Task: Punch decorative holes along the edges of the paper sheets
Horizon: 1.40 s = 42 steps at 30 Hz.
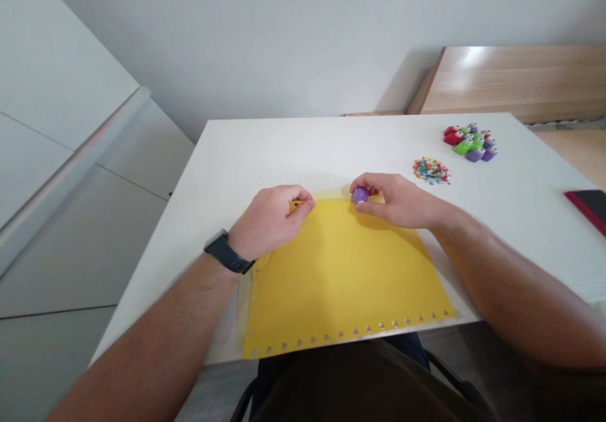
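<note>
A yellow sheet point(341, 270) lies at the table's front edge, with small punched shapes along its front, left and far edges. A paler sheet edge point(243, 315) shows beneath it at the left. My left hand point(272, 220), with a dark watch point(227, 253) at the wrist, pinches the sheet's far edge left of centre. In my right hand point(395, 201) a purple craft punch point(360, 196) is held at the far edge, right of centre. Something red shows partly behind its fingers.
Several red, green and purple punches point(471, 143) stand at the back right of the white table point(284, 147). Nearer is a pile of coloured paper bits point(432, 171). A dark, red-edged object point(589, 207) lies at the far right, and a wooden surface point(516, 78) stands behind.
</note>
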Tool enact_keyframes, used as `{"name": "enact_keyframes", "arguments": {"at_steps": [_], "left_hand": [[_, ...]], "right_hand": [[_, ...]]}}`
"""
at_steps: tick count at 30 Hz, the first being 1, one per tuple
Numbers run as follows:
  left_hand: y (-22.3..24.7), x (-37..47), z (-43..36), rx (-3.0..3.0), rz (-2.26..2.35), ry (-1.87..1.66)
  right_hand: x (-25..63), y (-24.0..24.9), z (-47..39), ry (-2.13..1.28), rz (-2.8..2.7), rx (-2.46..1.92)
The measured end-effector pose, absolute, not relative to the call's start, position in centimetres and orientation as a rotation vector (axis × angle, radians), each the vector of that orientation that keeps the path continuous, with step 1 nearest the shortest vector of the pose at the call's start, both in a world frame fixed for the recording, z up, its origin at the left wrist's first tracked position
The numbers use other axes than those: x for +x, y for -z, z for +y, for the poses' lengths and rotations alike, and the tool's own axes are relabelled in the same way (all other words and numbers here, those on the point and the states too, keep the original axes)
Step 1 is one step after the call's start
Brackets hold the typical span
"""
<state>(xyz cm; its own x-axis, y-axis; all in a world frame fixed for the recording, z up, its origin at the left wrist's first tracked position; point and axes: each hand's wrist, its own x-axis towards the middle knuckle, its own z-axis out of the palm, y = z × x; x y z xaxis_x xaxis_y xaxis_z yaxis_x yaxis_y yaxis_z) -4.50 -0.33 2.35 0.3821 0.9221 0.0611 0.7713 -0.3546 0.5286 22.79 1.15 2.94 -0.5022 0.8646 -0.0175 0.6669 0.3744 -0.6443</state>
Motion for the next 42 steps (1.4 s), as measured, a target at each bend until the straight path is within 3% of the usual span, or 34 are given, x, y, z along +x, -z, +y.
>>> {"name": "enact_keyframes", "arguments": {"at_steps": [17, 24, 32, 37, 42], "left_hand": [[-2.3, -4.7, -0.3, 2.239, 1.476, -0.482], [-1.9, -4.9, -0.2, 2.258, 1.453, -0.489], [-1.7, -4.9, -0.2, 2.279, 1.425, -0.501], [-1.5, -5.1, -0.1, 2.289, 1.418, -0.496], [-1.5, -5.2, -0.1, 2.283, 1.404, -0.49]], "right_hand": [[23.6, -2.9, 1.9, -0.93, -2.073, -1.464], [23.8, -2.6, 2.7, -1.324, -1.491, -1.238], [24.3, -3.0, 2.9, -1.587, -1.251, -1.08], [25.0, -3.3, 3.3, -1.512, -1.306, -1.175], [28.1, -3.9, 4.3, -1.232, -1.494, -1.386]]}}
